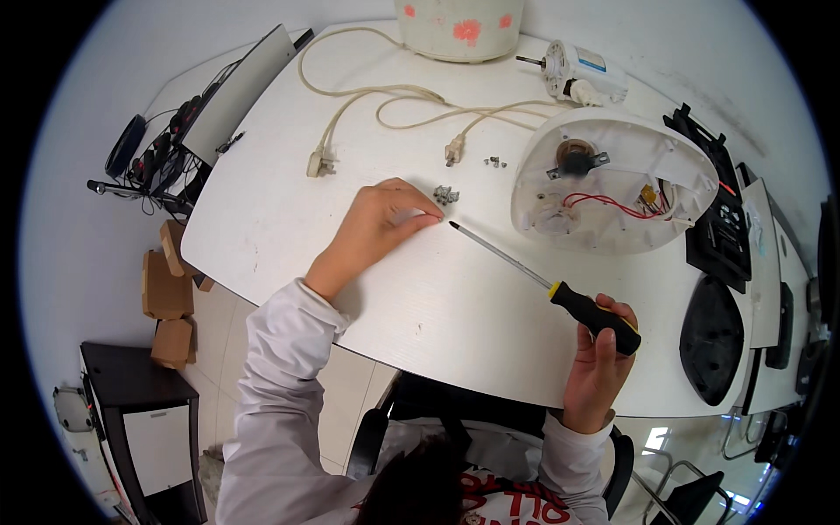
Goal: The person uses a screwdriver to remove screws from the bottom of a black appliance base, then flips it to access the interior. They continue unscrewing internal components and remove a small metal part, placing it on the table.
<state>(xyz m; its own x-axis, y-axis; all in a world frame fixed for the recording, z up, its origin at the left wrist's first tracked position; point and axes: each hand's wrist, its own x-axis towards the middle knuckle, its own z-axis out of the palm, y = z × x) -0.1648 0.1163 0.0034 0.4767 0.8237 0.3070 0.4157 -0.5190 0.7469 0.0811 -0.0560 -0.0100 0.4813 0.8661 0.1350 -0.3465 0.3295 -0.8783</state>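
My right hand (598, 367) is wrapped around the black and yellow handle of a screwdriver (573, 304). The screwdriver's shaft points up and left, its tip close to my left fingertips. My left hand (385, 223) is closed in a pinch above the table; anything between thumb and forefinger is too small to make out. Just beyond those fingertips lies a small pile of screws (446, 195). Farther right, a few more small screws (495, 162) are scattered. A white plastic housing (534, 166) lies with its hollow side up, red wires (604, 199) showing inside.
A white motor (586, 72) with a metal shaft lies at the far right. Cream power cords (394, 90) cross the far table. A black tool case (726, 219) and an oval black plate (711, 341) line the right edge. A flowered container (459, 31) stands at the back.
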